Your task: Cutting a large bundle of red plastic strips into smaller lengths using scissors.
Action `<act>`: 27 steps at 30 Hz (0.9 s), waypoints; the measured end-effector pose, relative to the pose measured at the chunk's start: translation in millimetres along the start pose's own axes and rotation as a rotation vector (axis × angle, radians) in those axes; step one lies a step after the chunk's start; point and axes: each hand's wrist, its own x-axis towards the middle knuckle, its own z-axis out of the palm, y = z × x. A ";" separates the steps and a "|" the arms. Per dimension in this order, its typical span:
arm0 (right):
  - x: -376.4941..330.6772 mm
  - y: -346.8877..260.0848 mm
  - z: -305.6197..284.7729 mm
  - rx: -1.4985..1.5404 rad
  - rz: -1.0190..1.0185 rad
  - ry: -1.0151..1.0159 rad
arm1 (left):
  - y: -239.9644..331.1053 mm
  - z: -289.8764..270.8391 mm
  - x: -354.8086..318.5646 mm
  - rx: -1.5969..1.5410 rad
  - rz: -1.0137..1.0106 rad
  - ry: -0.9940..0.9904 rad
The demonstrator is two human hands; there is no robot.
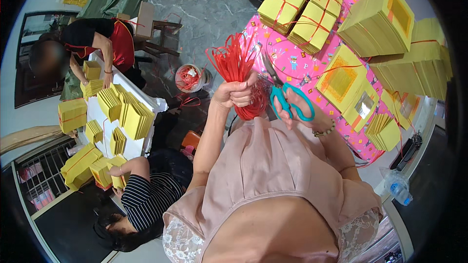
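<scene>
My left hand (235, 93) grips a thick bundle of red plastic string (235, 63) by its middle, the cut ends fanning upward and a loop hanging below the fist. My right hand (291, 113) holds a pair of teal-handled scissors (292, 101), its fingers through the handles and the blades pointing up toward the string. Both hands are held in front of my chest at the edge of a table with a pink patterned cloth (297, 63).
Stacks of yellow paper tied with red string (297, 7) and loose yellow stacks (380, 19) cover the pink table. At left, two other people work at a white table (141, 151) stacked with yellow paper bundles (131, 117). A small bucket of red string (189, 78) stands on the floor.
</scene>
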 end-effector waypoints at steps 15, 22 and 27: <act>3.1 -4.4 -1.3 -0.244 0.108 -0.040 | 0.3 -7.3 -1.8 -0.077 -0.001 -0.038; 4.0 -9.1 -0.4 -0.269 0.070 -0.044 | 2.3 -7.1 -3.1 -0.087 0.021 -0.065; 5.6 -6.5 -0.9 -0.265 0.094 -0.022 | 3.6 -3.0 -2.6 -0.069 0.013 -0.038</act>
